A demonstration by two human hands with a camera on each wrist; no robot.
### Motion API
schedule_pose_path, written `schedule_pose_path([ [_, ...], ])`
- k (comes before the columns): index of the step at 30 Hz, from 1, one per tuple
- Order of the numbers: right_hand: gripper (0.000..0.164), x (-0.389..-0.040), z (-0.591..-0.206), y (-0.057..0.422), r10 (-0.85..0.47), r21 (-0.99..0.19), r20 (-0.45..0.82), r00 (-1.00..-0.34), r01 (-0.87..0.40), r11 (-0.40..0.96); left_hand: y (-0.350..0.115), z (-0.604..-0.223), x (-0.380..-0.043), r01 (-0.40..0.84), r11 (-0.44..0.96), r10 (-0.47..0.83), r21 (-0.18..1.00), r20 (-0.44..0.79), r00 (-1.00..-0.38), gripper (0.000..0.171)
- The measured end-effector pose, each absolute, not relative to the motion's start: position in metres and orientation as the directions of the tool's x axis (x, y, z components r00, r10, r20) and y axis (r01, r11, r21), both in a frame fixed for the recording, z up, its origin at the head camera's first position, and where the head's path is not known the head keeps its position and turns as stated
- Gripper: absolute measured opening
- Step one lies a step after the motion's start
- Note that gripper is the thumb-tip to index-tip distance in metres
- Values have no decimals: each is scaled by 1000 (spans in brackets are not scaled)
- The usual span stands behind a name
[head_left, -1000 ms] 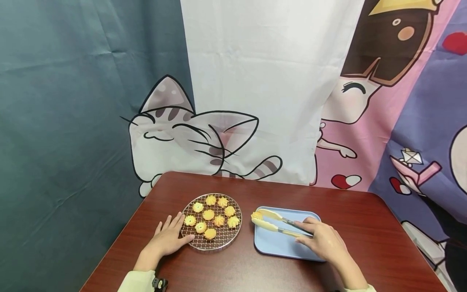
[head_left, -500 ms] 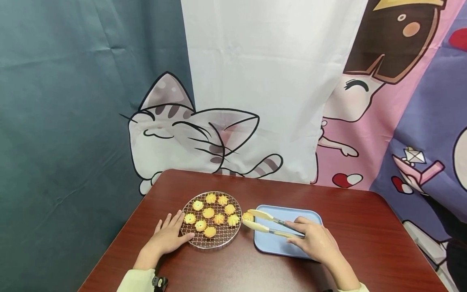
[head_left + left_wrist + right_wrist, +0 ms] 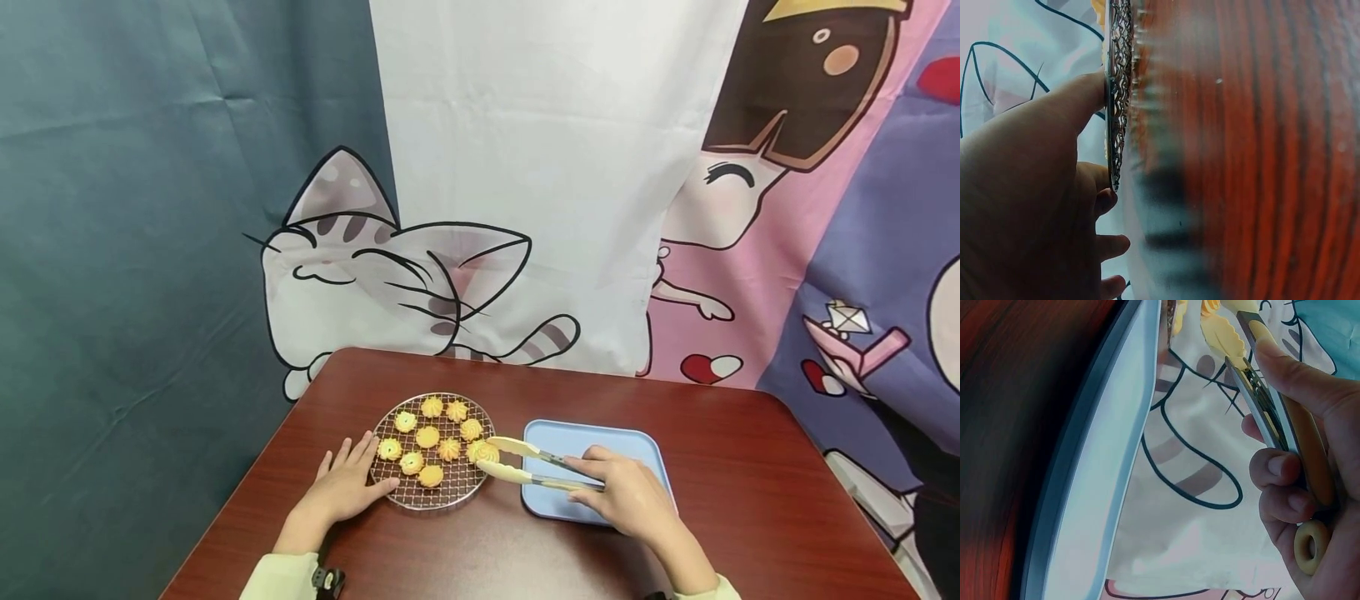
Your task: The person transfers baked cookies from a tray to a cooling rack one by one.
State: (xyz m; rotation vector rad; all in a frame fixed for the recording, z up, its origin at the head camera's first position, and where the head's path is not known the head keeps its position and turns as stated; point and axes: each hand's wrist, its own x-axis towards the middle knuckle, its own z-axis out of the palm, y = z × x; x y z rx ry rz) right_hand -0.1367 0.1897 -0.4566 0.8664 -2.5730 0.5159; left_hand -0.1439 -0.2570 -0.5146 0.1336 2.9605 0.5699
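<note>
My right hand (image 3: 626, 492) grips a pair of tongs (image 3: 506, 472) with cream, scalloped tips. Between those tips is a yellow swirled cookie (image 3: 489, 452), over the right edge of a round wire rack (image 3: 459, 490). It overlaps another cookie there in the head view. Several piped cookies (image 3: 427, 437) sit on the rack. My left hand (image 3: 345, 485) rests at the rack's left rim, fingers spread and thumb on the near edge. In the right wrist view, thumb and fingers wrap the tongs' handles (image 3: 1304, 437).
A light blue rectangular tray (image 3: 551, 505) lies to the right of the rack, under the tongs and right hand. Both stand on a dark red wooden table (image 3: 465, 558). A cartoon-printed curtain (image 3: 570, 167) hangs behind the table's far edge.
My right hand has moved left with the tongs, carrying the cookie from above the tray's left edge to over the rack's right side. My left hand has stayed at the rim.
</note>
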Motion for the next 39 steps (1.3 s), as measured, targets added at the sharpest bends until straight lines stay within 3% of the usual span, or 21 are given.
schedule_pose_path([
  [39, 47, -137, -465, 149, -558, -254, 363, -747, -655, 712, -257, -514, -142, 68, 921, 111, 385, -90, -990, 95],
])
